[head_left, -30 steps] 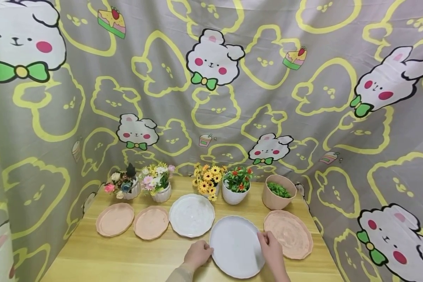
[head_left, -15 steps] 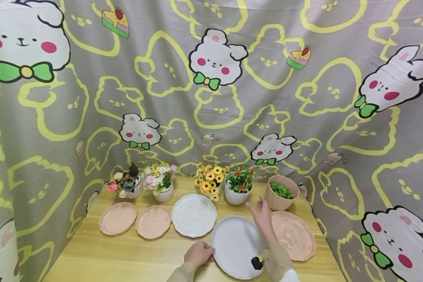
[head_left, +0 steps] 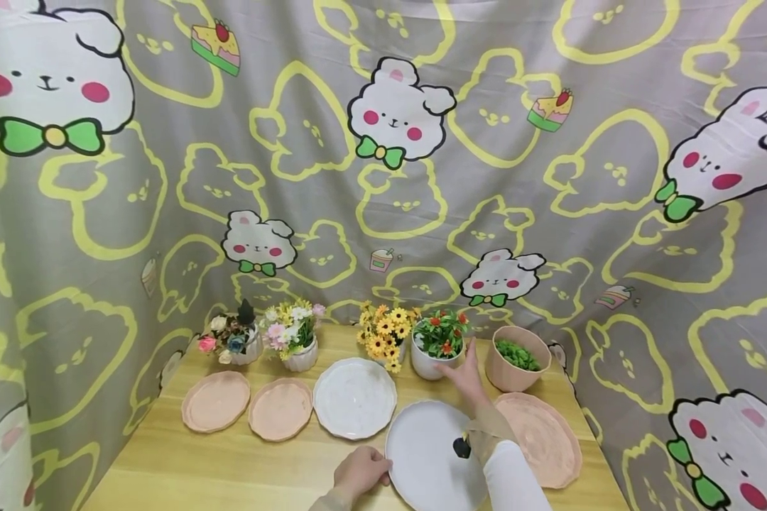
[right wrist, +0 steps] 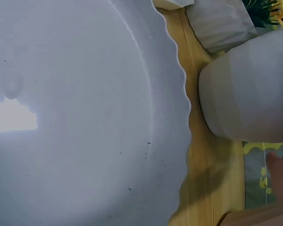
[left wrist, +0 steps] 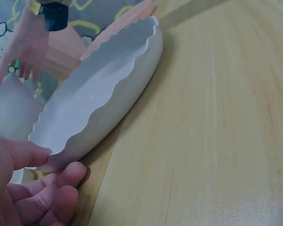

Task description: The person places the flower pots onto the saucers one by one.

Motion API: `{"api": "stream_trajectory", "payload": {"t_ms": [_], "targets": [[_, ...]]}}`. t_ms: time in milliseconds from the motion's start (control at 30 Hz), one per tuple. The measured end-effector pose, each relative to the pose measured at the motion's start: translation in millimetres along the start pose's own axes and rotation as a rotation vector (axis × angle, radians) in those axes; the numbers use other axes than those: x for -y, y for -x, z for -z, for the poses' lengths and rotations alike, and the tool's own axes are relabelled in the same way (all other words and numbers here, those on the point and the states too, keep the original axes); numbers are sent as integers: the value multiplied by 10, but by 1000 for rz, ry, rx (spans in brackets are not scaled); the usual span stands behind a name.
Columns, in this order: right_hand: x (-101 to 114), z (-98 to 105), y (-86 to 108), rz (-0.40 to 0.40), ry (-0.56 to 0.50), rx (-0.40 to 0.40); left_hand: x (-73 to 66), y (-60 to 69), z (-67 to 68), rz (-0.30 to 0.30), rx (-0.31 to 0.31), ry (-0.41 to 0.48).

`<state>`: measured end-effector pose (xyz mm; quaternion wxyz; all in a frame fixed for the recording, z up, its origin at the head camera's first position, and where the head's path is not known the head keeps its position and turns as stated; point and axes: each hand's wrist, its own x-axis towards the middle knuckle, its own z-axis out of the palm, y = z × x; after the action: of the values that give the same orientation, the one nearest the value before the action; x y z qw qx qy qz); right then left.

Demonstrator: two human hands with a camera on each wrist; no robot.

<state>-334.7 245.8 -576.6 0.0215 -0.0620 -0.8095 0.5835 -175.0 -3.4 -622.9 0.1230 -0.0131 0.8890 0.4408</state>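
Note:
A large round grey plate (head_left: 428, 454) with a scalloped rim lies at the front of the table. My left hand (head_left: 361, 471) pinches its left edge; in the left wrist view the thumb rests over the rim (left wrist: 96, 110) and the other fingers are curled below. My right hand (head_left: 465, 377) reaches across the plate to a white pot (head_left: 425, 366) of red-flowered greenery, thumb and fingers spread at its front and right side. Whether they touch it, I cannot tell. The right wrist view shows the pot (right wrist: 245, 89) just beyond the plate, with one fingertip near it.
Left of the grey plate lie a white plate (head_left: 355, 399) and two pink ones (head_left: 281, 409). A larger pink plate (head_left: 543, 440) is at right, below a pink pot (head_left: 518, 360). Yellow flowers (head_left: 385, 333) and two more flower pots (head_left: 300, 355) line the back, before a patterned curtain (head_left: 319, 177).
My right hand has let go of the grey plate's right edge and moved forward to the white pot. My left hand stays on the plate's left edge.

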Motion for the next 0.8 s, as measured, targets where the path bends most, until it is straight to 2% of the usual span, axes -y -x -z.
{"api": "stream_trajectory", "payload": {"t_ms": [200, 533, 667, 800], "targets": [[51, -60, -21, 69, -117, 8, 22, 49, -31, -8, -8, 7], [-196, -257, -164, 134, -185, -84, 18, 26, -31, -8, -22, -1], [-220, -318, -194, 138, -222, -108, 28, 17, -34, -20, -28, -11], [-214, -354, -234, 134, -213, -121, 33, -1, -32, -23, -40, -14]]}}
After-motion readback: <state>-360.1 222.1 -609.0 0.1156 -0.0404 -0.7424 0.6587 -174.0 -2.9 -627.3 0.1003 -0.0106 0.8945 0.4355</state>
